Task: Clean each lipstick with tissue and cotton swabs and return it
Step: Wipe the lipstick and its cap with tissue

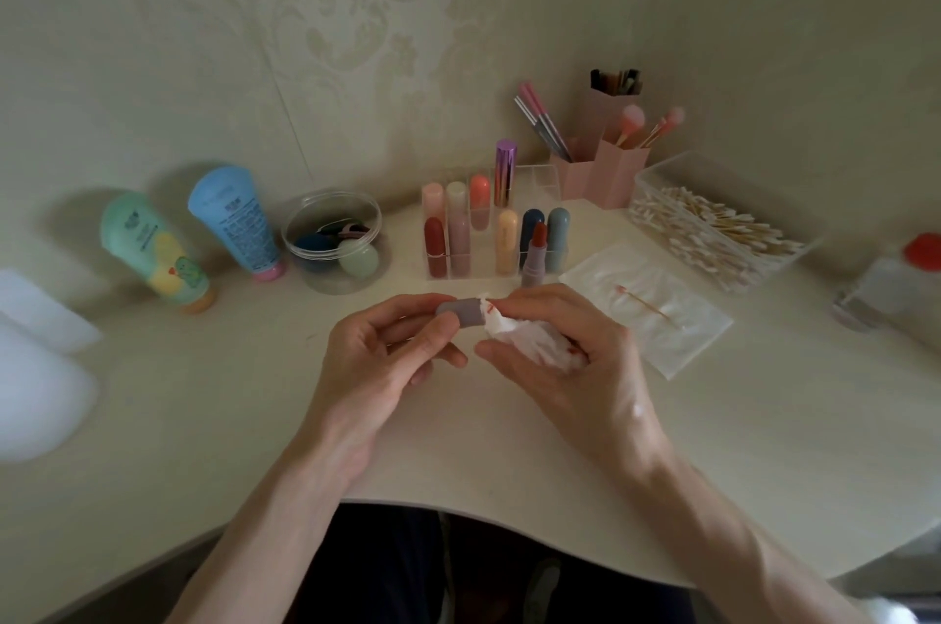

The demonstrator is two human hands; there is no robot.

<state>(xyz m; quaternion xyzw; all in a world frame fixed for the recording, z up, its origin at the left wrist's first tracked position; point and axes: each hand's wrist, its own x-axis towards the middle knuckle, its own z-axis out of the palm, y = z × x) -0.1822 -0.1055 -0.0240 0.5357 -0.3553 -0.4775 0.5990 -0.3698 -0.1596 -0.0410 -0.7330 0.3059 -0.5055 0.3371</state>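
**A:** Where's the piece being cleaned?

**B:** In front of the clear rack (538,179). The left hand (377,358) pinches the grey cap (466,310) sideways between thumb and fingertips.

**A:** And the tissue (514,335)?

**B:** Red-smeared, with the right hand (575,358) curled round it, pressed to the cap's open end. The uncapped lipstick (535,252) stands just before the rack.

**A:** Handling?

**B:** Light, stiff, probably slick plastic, so grip the closed end. The bullet looks soft, so hold only its base.

A cream table (203,394) with a curved front edge lay beneath the fingers (509,349). Beyond the fingers rose a pale wall (305,12) with embossed floral wallpaper, plainer to their right. Soft, dim light left faint shadows on the wall.
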